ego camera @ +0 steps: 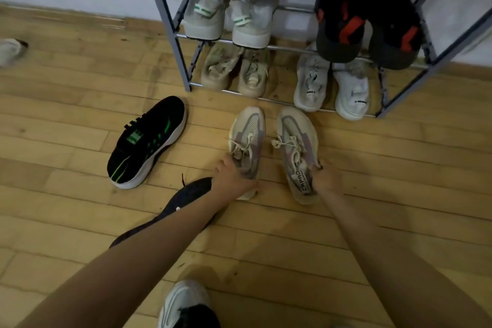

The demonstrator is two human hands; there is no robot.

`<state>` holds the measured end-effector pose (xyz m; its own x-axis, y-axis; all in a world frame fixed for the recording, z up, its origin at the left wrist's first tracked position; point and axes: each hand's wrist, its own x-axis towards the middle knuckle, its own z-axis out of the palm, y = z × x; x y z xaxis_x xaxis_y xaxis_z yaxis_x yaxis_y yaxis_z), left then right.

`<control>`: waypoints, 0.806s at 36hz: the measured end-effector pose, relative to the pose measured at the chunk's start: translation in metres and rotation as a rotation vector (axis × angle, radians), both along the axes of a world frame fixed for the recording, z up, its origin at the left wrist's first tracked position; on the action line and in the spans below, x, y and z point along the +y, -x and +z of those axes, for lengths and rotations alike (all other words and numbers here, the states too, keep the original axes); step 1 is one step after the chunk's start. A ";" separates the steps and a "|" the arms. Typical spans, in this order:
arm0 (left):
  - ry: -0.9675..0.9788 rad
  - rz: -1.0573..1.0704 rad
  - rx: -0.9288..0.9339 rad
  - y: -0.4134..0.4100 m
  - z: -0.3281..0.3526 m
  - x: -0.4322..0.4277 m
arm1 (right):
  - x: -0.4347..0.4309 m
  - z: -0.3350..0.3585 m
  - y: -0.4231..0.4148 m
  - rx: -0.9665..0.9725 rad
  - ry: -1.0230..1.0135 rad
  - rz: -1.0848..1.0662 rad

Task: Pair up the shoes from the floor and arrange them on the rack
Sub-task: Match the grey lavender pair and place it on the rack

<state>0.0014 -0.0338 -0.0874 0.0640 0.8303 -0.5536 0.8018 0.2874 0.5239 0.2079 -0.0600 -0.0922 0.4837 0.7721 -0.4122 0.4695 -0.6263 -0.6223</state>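
Cropped pale shoe below; left forearm hides dark shoe.

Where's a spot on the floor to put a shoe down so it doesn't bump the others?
Bare floor lies left of the black-and-green sneaker, out toward the wall, and also right of the shoe in the right hand, below the rack's corner. It's crowded in the middle: both held beige shoes, the left hand, and a dark shoe under that arm.

beige-pink sneakers | paired, toes toward rack | black-green shoe left, alone
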 end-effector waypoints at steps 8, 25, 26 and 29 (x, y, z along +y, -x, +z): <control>0.036 -0.028 0.186 -0.020 -0.013 0.001 | -0.006 -0.011 0.004 -0.073 0.045 -0.006; 0.060 0.254 -0.072 -0.015 -0.009 0.004 | -0.032 -0.021 0.016 -0.178 0.100 0.164; 0.071 0.286 -0.114 -0.016 -0.008 0.003 | -0.032 -0.020 0.015 -0.142 0.098 0.173; 0.138 0.361 -0.216 -0.021 -0.001 -0.002 | -0.026 -0.012 0.011 0.009 0.088 0.129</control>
<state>0.0219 -0.0362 -0.0885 -0.0903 0.7400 -0.6666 0.5133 0.6081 0.6055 0.1965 -0.0862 -0.1046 0.3786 0.7885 -0.4847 0.5440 -0.6133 -0.5727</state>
